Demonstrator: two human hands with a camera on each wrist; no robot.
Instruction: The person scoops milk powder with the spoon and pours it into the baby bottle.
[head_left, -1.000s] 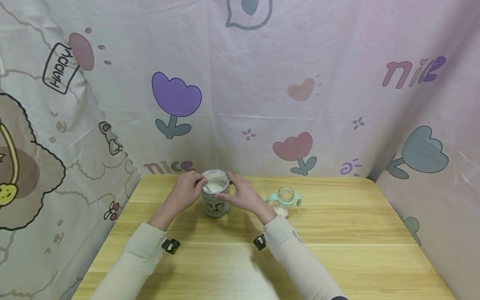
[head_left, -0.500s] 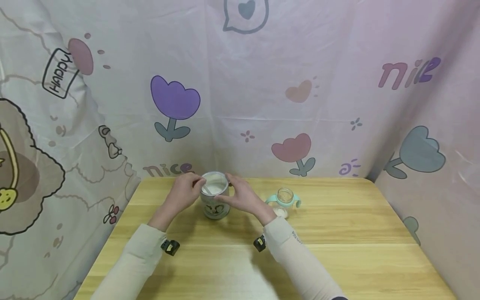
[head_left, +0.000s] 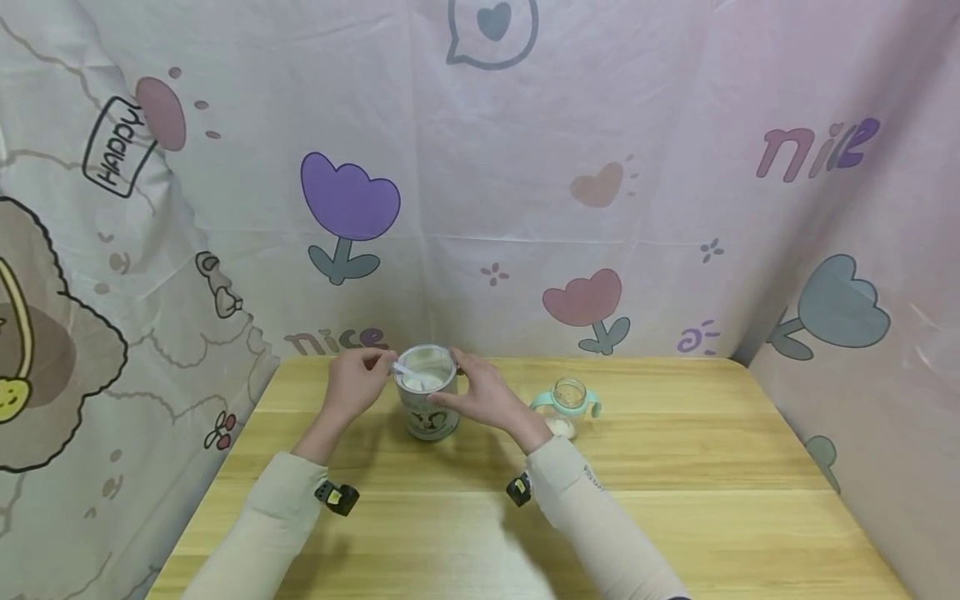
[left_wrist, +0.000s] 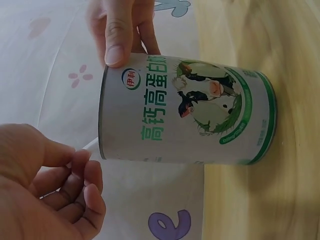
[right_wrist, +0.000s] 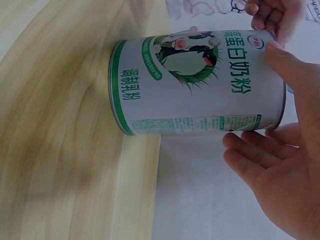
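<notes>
An open milk powder tin (head_left: 430,421), white with green bands and a cow picture, stands upright on the table. White powder (head_left: 437,381) shows inside it. At its left rim my left hand (head_left: 354,385) pinches the handle of a white scoop (head_left: 402,369), whose bowl is inside the tin mouth. In the left wrist view only a bit of the handle shows beyond the fingertips. My right hand (head_left: 487,393) grips the upper right side of the tin, thumb in front near the rim and fingers behind, as the right wrist view also shows.
A clear baby bottle (head_left: 569,404) with mint-green handles, uncapped, stands right of the tin, close to my right wrist, with pale powder at its bottom. The wooden table (head_left: 675,467) ends at a printed cloth backdrop (head_left: 480,183).
My left hand has moved left and slightly back, drawing the scoop toward the tin's left rim, so more of the scoop shows. The right hand keeps its hold on the tin.
</notes>
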